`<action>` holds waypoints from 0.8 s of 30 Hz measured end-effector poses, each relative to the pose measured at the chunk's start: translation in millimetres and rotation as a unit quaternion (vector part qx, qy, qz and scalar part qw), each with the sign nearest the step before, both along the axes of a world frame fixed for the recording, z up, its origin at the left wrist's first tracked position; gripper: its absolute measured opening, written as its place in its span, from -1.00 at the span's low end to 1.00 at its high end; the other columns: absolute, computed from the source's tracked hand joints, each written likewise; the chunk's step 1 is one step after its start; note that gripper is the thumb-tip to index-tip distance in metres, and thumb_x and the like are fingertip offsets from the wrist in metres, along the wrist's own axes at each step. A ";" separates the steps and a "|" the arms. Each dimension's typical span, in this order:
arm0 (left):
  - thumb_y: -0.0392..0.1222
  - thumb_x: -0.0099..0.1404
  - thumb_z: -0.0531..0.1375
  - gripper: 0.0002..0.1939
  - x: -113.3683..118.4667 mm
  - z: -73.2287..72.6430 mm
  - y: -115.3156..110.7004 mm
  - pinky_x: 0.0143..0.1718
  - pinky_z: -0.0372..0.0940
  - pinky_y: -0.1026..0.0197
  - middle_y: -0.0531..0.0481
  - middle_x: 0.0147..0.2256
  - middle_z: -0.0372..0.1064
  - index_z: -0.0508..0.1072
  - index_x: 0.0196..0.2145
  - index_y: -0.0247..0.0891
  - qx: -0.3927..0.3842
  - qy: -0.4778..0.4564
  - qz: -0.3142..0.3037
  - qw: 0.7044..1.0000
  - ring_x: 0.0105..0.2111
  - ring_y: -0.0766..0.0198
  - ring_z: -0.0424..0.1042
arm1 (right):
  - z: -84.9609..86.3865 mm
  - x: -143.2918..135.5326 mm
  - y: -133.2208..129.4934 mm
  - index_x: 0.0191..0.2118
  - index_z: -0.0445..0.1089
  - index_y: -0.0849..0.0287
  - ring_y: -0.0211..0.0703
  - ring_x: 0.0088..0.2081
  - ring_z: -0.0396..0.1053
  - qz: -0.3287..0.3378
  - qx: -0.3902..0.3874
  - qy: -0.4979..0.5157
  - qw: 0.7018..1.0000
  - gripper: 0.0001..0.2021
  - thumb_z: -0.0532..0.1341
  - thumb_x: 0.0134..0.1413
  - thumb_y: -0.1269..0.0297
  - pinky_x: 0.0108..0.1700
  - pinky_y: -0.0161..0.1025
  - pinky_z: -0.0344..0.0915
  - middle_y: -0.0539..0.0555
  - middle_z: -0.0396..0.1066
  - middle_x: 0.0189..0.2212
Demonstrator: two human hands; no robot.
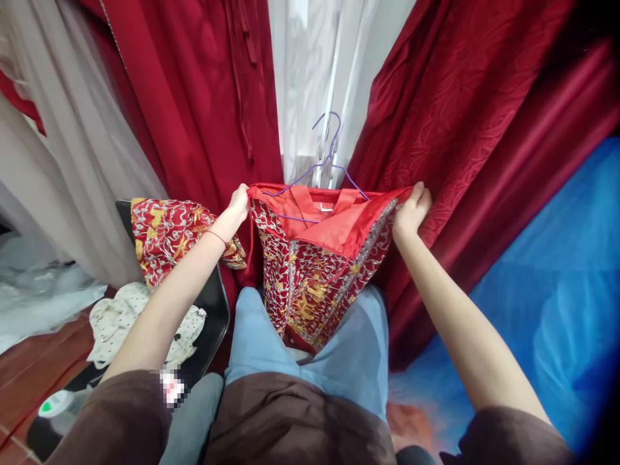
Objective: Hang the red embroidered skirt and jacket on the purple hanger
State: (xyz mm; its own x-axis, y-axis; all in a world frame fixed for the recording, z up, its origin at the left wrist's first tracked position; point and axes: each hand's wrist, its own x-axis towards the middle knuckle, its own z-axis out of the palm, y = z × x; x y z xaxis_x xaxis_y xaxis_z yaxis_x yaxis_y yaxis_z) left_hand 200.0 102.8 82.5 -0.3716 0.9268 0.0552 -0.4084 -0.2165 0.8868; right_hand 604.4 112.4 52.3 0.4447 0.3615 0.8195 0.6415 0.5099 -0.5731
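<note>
Both hands, the left hand (pixel 238 201) and right hand (pixel 411 208), pinch closed on the 2 top corners of the red embroidered garment (pixel 310 278), stretching its neck wide around the purple hanger (pixel 325 169) above the lap.

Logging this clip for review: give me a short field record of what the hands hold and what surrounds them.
left hand: grips the left top edge of the red embroidered garment
right hand: grips its right top edge
hanger: purple wire hanger sits inside the garment's neck
garment sleeve: draped over a black chair
surroundings: red curtains, blue fabric
</note>
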 end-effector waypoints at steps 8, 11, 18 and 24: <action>-0.29 0.35 -0.07 -0.69 5.6 -10.2 -16.3 -0.37 0.30 0.32 0.04 -0.53 0.40 0.37 -0.47 -0.26 0.060 0.125 -0.041 0.990 -0.51 0.30 0.38 | 1.2 -22.3 -27.9 -0.08 0.36 0.29 0.16 0.04 0.30 -0.059 -0.066 -0.314 0.945 -0.59 -0.16 0.37 0.19 0.10 0.16 0.17 0.38 0.41 -0.08; -0.40 0.20 0.02 -0.80 2.2 -17.7 -19.3 -0.26 0.31 0.31 0.04 -0.43 0.43 0.43 -0.41 -0.27 0.101 0.237 -0.052 0.965 -0.42 0.30 0.40 | -2.2 -21.3 -42.3 0.14 0.30 0.37 0.23 0.26 0.15 -0.032 -0.091 -0.492 0.865 -0.56 -0.05 0.25 0.29 0.22 0.21 0.03 0.45 0.28 0.20; -0.37 0.10 0.26 -0.51 0.1 -14.6 -40.4 -0.10 0.27 0.20 0.07 -0.31 0.38 0.29 -0.01 -0.16 0.182 0.420 -0.053 0.888 -0.33 0.28 0.38 | -31.5 5.3 -69.5 0.32 0.21 0.15 0.17 0.36 0.07 0.052 -0.165 -0.683 0.709 -0.36 0.11 0.06 0.39 0.25 0.21 0.00 0.33 0.15 0.35; -0.14 0.13 0.33 -0.75 4.9 -6.0 -45.5 -0.06 0.22 0.18 -0.05 -0.19 0.40 0.41 -0.25 -0.21 0.203 0.530 -0.014 0.823 -0.19 0.13 0.35 | -51.7 -38.1 -81.6 0.30 0.24 0.06 0.15 0.34 0.13 0.015 -0.127 -0.638 0.760 -0.41 0.06 0.14 0.49 0.23 0.25 0.03 0.33 0.17 0.34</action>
State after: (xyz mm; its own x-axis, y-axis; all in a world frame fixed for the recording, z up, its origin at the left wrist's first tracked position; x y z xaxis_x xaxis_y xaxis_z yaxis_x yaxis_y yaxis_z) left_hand 204.8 57.2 76.5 0.1051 0.7594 0.6421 0.5380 -0.5864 0.6055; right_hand 566.2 30.8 0.7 -0.6636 0.5748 0.4787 0.7480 0.5118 0.4225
